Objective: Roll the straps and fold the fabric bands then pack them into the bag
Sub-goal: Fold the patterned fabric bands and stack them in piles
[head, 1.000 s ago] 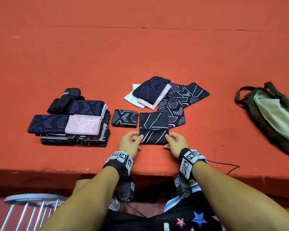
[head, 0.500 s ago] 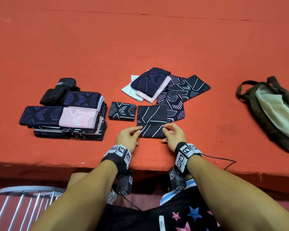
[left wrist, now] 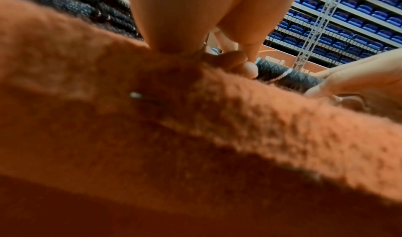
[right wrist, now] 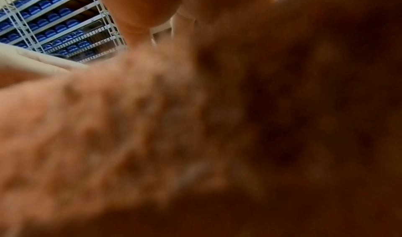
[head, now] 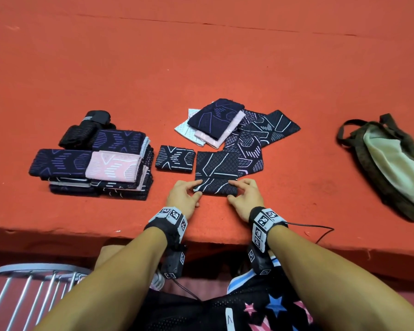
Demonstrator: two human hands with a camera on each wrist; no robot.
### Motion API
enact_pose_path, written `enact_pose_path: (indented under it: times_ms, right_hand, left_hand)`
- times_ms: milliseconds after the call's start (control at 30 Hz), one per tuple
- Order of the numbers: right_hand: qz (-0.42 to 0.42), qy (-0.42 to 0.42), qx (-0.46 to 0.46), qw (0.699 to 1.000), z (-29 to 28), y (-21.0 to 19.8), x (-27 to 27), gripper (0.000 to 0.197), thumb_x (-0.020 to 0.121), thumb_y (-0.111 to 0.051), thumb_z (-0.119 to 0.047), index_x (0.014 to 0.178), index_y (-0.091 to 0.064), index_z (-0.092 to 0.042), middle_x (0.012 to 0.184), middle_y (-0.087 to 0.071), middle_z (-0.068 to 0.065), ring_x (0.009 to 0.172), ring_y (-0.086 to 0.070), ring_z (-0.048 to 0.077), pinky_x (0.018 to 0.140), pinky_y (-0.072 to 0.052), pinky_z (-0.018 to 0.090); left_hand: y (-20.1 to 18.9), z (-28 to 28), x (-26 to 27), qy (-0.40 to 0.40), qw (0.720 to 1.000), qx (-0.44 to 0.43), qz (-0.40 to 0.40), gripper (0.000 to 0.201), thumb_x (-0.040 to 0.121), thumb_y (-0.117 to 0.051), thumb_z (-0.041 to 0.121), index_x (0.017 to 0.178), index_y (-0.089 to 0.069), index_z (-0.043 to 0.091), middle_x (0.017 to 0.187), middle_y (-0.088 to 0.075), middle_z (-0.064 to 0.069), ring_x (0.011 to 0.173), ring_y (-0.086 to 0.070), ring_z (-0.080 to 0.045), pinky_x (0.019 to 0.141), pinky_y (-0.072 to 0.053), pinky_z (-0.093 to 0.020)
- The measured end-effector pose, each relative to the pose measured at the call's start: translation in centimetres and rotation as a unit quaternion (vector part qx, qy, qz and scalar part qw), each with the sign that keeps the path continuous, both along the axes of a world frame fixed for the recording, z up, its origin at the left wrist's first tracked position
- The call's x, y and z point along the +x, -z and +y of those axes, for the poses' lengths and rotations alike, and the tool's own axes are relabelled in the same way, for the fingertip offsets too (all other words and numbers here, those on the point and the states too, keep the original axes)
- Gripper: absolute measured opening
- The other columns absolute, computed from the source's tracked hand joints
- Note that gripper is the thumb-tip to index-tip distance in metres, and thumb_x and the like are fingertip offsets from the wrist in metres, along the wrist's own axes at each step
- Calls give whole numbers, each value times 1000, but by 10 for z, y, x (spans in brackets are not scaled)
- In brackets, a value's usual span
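Observation:
A dark fabric band with white lines [head: 216,168] lies in front of me on the orange table [head: 225,68], its near end folded up over itself. My left hand [head: 196,187] pinches the fold's left corner and my right hand [head: 234,189] pinches its right corner. In the left wrist view my fingers [left wrist: 248,68] pinch the band's edge [left wrist: 289,75], with the right hand [left wrist: 359,75] opposite. The right wrist view is blurred and close to the table. The olive bag [head: 387,161] lies open at the far right.
A stack of folded bands [head: 93,168] with rolled black straps [head: 86,130] behind it sits at the left. One folded band [head: 175,159] lies beside my band. A loose pile of unfolded bands [head: 237,130] lies behind it. The table's front edge [head: 58,232] is just under my wrists.
Both hands have stayed at the band's near fold, shifting only slightly on its corners. My head view has moved a little; nothing else has shifted.

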State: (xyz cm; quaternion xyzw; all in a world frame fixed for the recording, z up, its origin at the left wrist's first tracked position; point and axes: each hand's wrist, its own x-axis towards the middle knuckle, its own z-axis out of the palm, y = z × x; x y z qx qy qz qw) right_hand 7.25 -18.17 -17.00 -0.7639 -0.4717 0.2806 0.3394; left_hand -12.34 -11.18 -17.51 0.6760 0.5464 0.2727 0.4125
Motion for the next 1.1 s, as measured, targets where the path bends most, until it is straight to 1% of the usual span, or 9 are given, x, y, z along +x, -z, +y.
enact_pose_path:
  times_ms: [67, 167, 233, 367, 467, 600, 767, 933, 1100]
  right_hand:
    - [4, -8, 23, 1000, 0, 4, -1, 36, 86, -75, -19, 122, -70, -18, 122, -43, -13, 104, -53, 6, 100, -45, 22]
    - [51, 5, 46, 998, 1, 10, 0, 25, 90, -70, -32, 113, -74, -21, 129, -45, -22, 117, -59, 13, 99, -54, 43]
    - [76, 16, 62, 995, 1, 15, 1, 26, 87, -66, -46, 104, -74, -28, 123, -49, -33, 106, -65, 15, 91, -57, 48]
    - [69, 36, 64, 995, -4, 4, -1, 18, 94, -59, -49, 92, -68, -34, 88, -69, -10, 63, -66, 13, 77, -57, 40]
    - [72, 37, 61, 995, -7, -2, -1, 22, 98, -56, -46, 85, -64, -31, 76, -69, -2, 52, -64, 9, 62, -53, 28]
    - [96, 45, 52, 993, -8, -2, 0, 32, 98, -55, -46, 82, -60, -19, 67, -63, -4, 50, -61, 8, 59, -50, 25]
    - [96, 37, 41, 994, -6, 9, 5, 15, 78, -65, -42, 91, -69, -35, 80, -69, -7, 70, -67, 17, 79, -57, 39]
    - [100, 21, 62, 993, -5, 10, 5, 13, 82, -62, -50, 93, -68, -47, 80, -70, -17, 71, -65, 11, 80, -58, 43]
    - [76, 40, 64, 994, -1, 13, 2, 5, 89, -61, -44, 92, -65, -45, 68, -63, -19, 63, -61, 12, 74, -57, 41]
  left_hand:
    - [0, -1, 1, -13, 1000, 6, -1, 26, 94, -69, 25, 117, -70, 35, 108, -54, 10, 51, -62, 1, 64, -45, -7]
    - [1, -3, 2, -31, 999, 9, -6, 20, 95, -66, 31, 114, -72, 26, 110, -51, 14, 52, -62, -2, 69, -50, -16]
    - [2, -5, 1, -34, 999, -2, -30, 19, 94, -67, 33, 107, -74, 21, 113, -51, 16, 56, -64, -8, 72, -57, -26]
    - [-1, -6, 0, -44, 996, -6, -81, 22, 92, -69, 38, 88, -75, 17, 114, -62, 10, 55, -63, -10, 66, -56, -26]
    - [2, -6, -5, -41, 996, -17, -82, 28, 80, -78, 51, 94, -73, 27, 84, -73, 8, 60, -65, -9, 67, -52, -26]
    - [6, -5, -8, -20, 998, -23, -53, 21, 80, -82, 34, 97, -71, 27, 63, -68, 10, 57, -63, -11, 69, -53, -29]
    - [0, -9, -5, -16, 998, -4, -57, 7, 93, -68, 34, 95, -67, 28, 89, -71, 10, 54, -66, -10, 67, -57, -31]
    - [-3, -8, -6, -23, 998, -9, -62, 12, 96, -62, 37, 91, -64, 27, 87, -70, 2, 51, -63, -8, 61, -51, -25]
    - [2, -7, -6, -15, 996, -31, -80, 21, 82, -76, 46, 99, -68, 37, 85, -71, 8, 60, -68, -14, 67, -59, -36]
